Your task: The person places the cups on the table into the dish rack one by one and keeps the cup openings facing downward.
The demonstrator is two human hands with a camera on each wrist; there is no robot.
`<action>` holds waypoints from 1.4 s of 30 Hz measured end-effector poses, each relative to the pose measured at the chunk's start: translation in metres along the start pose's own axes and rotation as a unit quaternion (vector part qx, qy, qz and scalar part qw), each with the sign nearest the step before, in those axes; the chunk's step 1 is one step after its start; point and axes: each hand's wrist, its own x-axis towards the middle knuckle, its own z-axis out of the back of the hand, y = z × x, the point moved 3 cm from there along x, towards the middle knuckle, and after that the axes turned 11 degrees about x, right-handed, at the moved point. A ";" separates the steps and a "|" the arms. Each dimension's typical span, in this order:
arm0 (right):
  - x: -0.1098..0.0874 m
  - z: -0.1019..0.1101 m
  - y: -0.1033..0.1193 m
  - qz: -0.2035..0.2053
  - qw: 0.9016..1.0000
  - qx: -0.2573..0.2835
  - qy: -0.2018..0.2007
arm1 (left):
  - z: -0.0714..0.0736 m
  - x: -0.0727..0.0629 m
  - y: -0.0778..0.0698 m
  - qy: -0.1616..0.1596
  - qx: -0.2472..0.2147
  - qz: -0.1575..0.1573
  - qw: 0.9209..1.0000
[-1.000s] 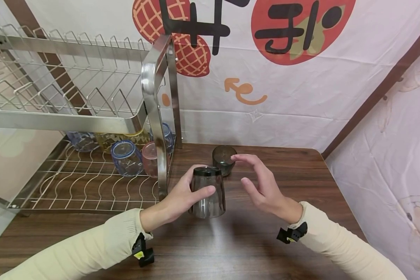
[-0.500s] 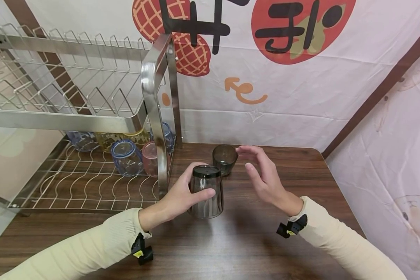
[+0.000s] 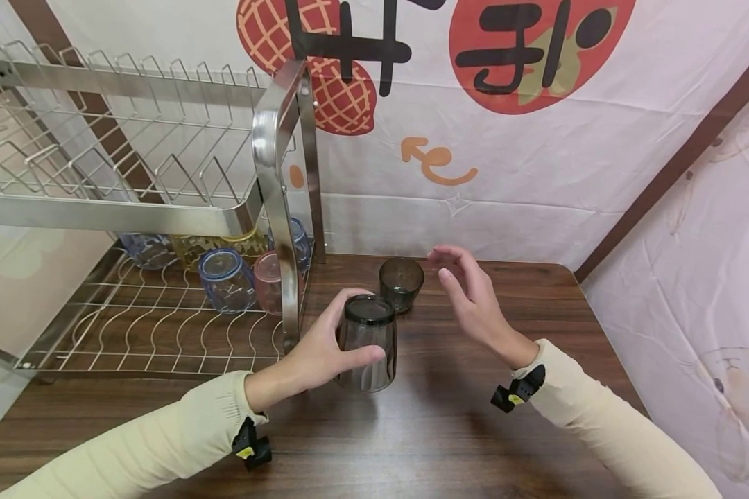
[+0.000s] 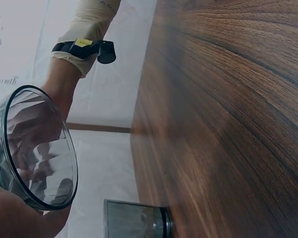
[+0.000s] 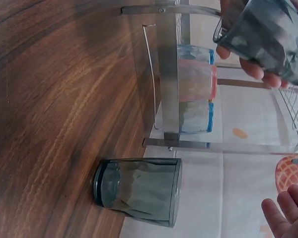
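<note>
My left hand grips a smoky grey drinking glass, thumb across its near side. The glass is upside down, thick dark base up and mouth down, above the table; its open rim faces the left wrist view. Just behind it a second smoky grey glass stands upright on the table; in the right wrist view this standing glass shows its dark base on the wood. To its right hovers my right hand, holding nothing, fingers spread and loosely bent, apart from both glasses.
A two-tier metal dish rack stands at the left. On its lower shelf are several coloured glasses, among them a blue one and a pink one. A printed cloth hangs behind the wooden table.
My right hand has drawn back from the standing glass, moving away and slightly right. The glass in my left hand has tilted a little, showing more of its base.
</note>
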 end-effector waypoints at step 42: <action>0.021 -0.005 -0.106 -0.407 0.913 -0.021 0.010 | 0.005 -0.015 -0.007 0.060 0.004 -0.092 0.994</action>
